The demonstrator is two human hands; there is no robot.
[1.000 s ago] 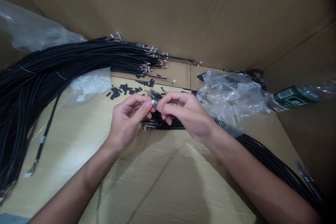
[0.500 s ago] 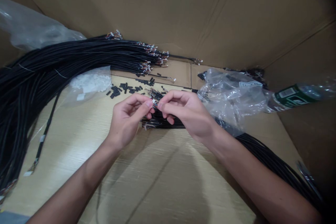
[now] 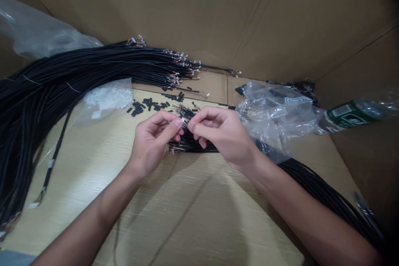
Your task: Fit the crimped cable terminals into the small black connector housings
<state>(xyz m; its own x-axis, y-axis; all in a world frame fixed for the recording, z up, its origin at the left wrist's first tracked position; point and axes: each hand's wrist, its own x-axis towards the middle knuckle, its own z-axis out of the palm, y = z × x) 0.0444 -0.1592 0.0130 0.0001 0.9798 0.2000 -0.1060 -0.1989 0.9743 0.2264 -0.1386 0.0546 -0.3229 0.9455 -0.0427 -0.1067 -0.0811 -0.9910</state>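
My left hand (image 3: pixel 156 137) pinches a small white connector (image 3: pixel 183 120) between thumb and forefinger. Right beside it, my right hand (image 3: pixel 218 131) has its thumb and forefinger pressed together on thin wires that run to the connector; the fingertips hide most of them. Under and behind both hands lies a bundle of black cables (image 3: pixel 199 145) with bare wire ends pointing left. Short black tubes (image 3: pixel 149 104) are scattered on the table just beyond my left hand.
A thick bundle of black cables (image 3: pixel 102 62) with white connectors curves along the left and back. A clear bag of white connectors (image 3: pixel 109 97) lies beside it. To the right are a crumpled plastic bag (image 3: pixel 277 108), a bottle with a green label (image 3: pixel 346 114) and tweezers (image 3: pixel 366 210). Cardboard walls (image 3: pixel 199 12) surround the table.
Both hands keep almost the same pose and place, fingertips still together at the connector. The view has shifted very slightly.
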